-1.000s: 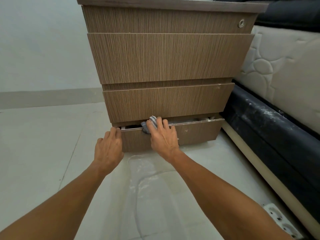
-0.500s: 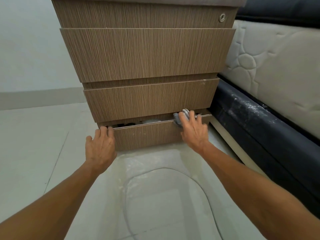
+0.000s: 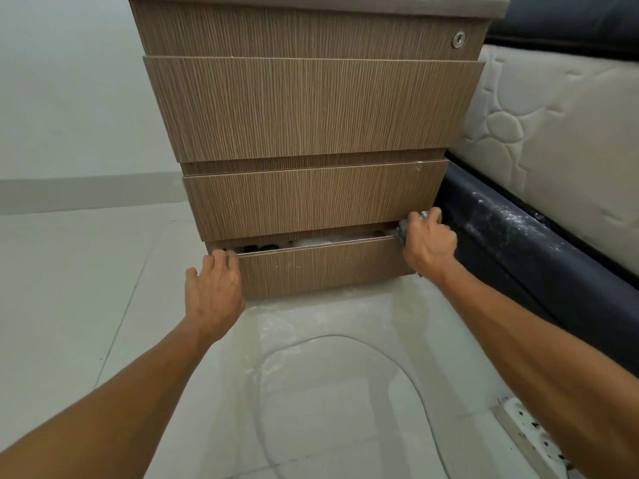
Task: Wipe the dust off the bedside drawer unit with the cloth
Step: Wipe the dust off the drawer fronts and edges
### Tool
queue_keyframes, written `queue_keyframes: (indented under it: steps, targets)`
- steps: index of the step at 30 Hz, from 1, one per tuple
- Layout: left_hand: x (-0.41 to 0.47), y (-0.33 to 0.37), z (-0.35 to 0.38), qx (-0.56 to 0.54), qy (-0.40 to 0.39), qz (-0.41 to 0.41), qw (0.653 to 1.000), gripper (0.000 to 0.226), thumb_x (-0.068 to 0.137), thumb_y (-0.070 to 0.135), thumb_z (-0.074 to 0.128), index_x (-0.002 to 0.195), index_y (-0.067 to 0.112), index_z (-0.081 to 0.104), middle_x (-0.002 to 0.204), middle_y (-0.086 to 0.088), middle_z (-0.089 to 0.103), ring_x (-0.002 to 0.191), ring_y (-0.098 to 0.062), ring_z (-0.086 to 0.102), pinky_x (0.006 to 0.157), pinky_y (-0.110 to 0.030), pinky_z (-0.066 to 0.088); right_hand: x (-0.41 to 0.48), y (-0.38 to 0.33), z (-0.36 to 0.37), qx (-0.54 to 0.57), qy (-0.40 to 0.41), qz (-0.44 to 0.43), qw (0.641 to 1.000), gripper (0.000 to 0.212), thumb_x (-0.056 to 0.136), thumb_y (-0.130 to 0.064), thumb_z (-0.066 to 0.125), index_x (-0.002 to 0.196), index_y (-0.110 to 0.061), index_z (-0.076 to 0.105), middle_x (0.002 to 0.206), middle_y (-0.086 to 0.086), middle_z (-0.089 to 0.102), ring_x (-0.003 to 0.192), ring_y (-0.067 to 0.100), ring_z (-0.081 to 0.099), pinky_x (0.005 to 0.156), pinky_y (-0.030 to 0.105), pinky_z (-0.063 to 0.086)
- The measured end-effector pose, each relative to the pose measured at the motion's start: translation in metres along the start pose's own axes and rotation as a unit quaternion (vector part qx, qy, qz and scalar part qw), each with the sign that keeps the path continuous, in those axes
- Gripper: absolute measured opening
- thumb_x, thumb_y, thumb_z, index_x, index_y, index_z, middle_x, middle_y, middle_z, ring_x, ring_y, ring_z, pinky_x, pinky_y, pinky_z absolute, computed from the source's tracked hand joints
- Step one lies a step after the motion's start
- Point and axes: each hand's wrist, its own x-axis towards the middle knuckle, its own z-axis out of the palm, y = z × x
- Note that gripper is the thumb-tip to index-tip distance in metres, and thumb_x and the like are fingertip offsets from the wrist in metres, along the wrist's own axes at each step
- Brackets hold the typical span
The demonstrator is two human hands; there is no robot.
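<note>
pale tiled floor [image 3: 69, 288] runs back to a plain light wall, and in front of us stands the brown, wood-grain laminate bedside drawer unit [image 3: 311, 108], just beside a bed on our right. a round metal lock [image 3: 459, 39] sits at the top right of its front. its bottom drawer [image 3: 321, 267] is pulled out a little, leaving a dark slot along its top edge; things show inside, too dim for us to name.

our left grip [image 3: 214, 292] is at the drawer front's upper left corner, fingers hooked over the top edge and grasping it, thumb spread out to the side. our right grip [image 3: 428, 243] is at the opposite end, clenched around the small crumpled grey cloth [image 3: 403, 231]. it presses the cloth against the right end of the drawer's top edge, in the gap under the drawer above. only bits of the cloth show past the fingers.

on the right, a cream quilted mattress [image 3: 553, 133] lies on a dark padded bed frame [image 3: 518, 243] streaked with pale dust. before the unit the floor carries a whitish dusty patch [image 3: 328, 340] with a curved line through it. a white power strip [image 3: 529, 433] lies at the lower right, partly behind our right forearm.
</note>
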Motion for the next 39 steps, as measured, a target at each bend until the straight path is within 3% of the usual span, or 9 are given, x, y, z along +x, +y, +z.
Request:
queue_keyframes:
  steps: [4,9,15,22,27,31,34,36,39]
  targets:
    - [-0.001,0.001,-0.001,0.002,-0.002,-0.006,1.000,0.056,0.074,0.018,0.063,0.127,0.004,0.049,0.108,-0.011,0.054,0.091,-0.026,0.054,0.066,-0.036,0.039,-0.042,-0.048,-0.014,0.054,0.075,-0.118,0.989,0.033,0.093,-0.020,0.059,0.122,-0.013,0.047,0.118,0.016,0.045,0.086,0.035,0.061,0.053,0.035,0.039]
    - [-0.001,-0.001,-0.005,-0.002,-0.002,0.003,1.000,0.053,0.078,0.020,0.060,0.128,0.007,0.047,0.109,-0.009,0.054,0.094,-0.024,0.055,0.070,-0.036,0.041,-0.070,-0.120,-0.006,0.088,0.032,-0.236,0.967,0.038,0.096,-0.025,0.058,0.131,-0.019,0.043,0.124,0.014,0.041,0.095,0.029,0.054,0.056,0.029,0.043]
    - [-0.002,-0.002,-0.009,-0.009,-0.005,0.007,1.000,0.053,0.081,0.024,0.060,0.129,0.009,0.044,0.111,-0.008,0.053,0.096,-0.023,0.054,0.074,-0.035,0.043,-0.049,-0.128,-0.004,0.038,-0.017,-0.190,0.981,0.030,0.094,-0.019,0.057,0.123,-0.016,0.054,0.120,0.017,0.045,0.090,0.032,0.056,0.059,0.034,0.043]
    - [-0.013,-0.001,-0.005,-0.014,-0.002,0.006,1.000,0.046,0.074,0.016,0.066,0.117,0.004,0.053,0.104,-0.012,0.054,0.086,-0.026,0.054,0.064,-0.036,0.044,-0.023,-0.047,0.005,-0.028,-0.021,-0.138,0.990,0.028,0.097,-0.028,0.052,0.124,-0.018,0.054,0.118,0.016,0.048,0.089,0.032,0.058,0.060,0.035,0.041]
    - [-0.015,0.000,-0.009,-0.017,-0.013,0.005,1.000,0.049,0.078,0.019,0.063,0.123,0.005,0.049,0.111,-0.012,0.052,0.093,-0.025,0.053,0.071,-0.036,0.046,0.001,0.015,0.013,-0.060,-0.042,-0.044,0.996,0.034,0.093,-0.027,0.057,0.126,-0.022,0.050,0.118,0.017,0.046,0.094,0.036,0.057,0.064,0.041,0.050]
    - [-0.017,0.000,-0.010,-0.026,-0.014,0.002,1.000,0.048,0.078,0.017,0.062,0.122,0.004,0.050,0.110,-0.012,0.053,0.093,-0.026,0.054,0.072,-0.037,0.046,0.006,0.045,0.014,0.017,-0.092,0.061,0.994,0.046,0.092,-0.031,0.060,0.131,-0.014,0.043,0.125,0.022,0.046,0.102,0.038,0.057,0.069,0.041,0.047]
    - [-0.015,0.000,-0.010,-0.036,-0.015,0.004,0.999,0.047,0.079,0.017,0.062,0.122,0.004,0.050,0.111,-0.012,0.053,0.094,-0.025,0.054,0.074,-0.036,0.046,-0.005,0.063,0.031,0.149,-0.165,0.180,0.958,0.057,0.090,-0.041,0.061,0.132,-0.007,0.041,0.121,0.023,0.050,0.104,0.036,0.056,0.082,0.045,0.049]
    - [-0.014,0.000,-0.010,-0.045,-0.013,0.007,0.999,0.047,0.079,0.017,0.062,0.122,0.005,0.050,0.110,-0.011,0.052,0.093,-0.025,0.053,0.073,-0.035,0.046,-0.019,0.063,0.042,0.257,-0.153,0.267,0.916,0.061,0.089,-0.037,0.064,0.137,-0.009,0.037,0.124,0.022,0.050,0.105,0.037,0.055,0.082,0.046,0.050]
    - [-0.012,-0.004,-0.009,-0.075,-0.014,0.014,0.997,0.052,0.077,0.016,0.066,0.125,0.003,0.050,0.111,-0.013,0.052,0.094,-0.026,0.053,0.071,-0.035,0.048,-0.029,0.050,0.043,0.448,-0.074,0.397,0.798,0.060,0.094,-0.018,0.059,0.144,-0.011,0.027,0.134,0.024,0.046,0.113,0.037,0.053,0.081,0.043,0.045]
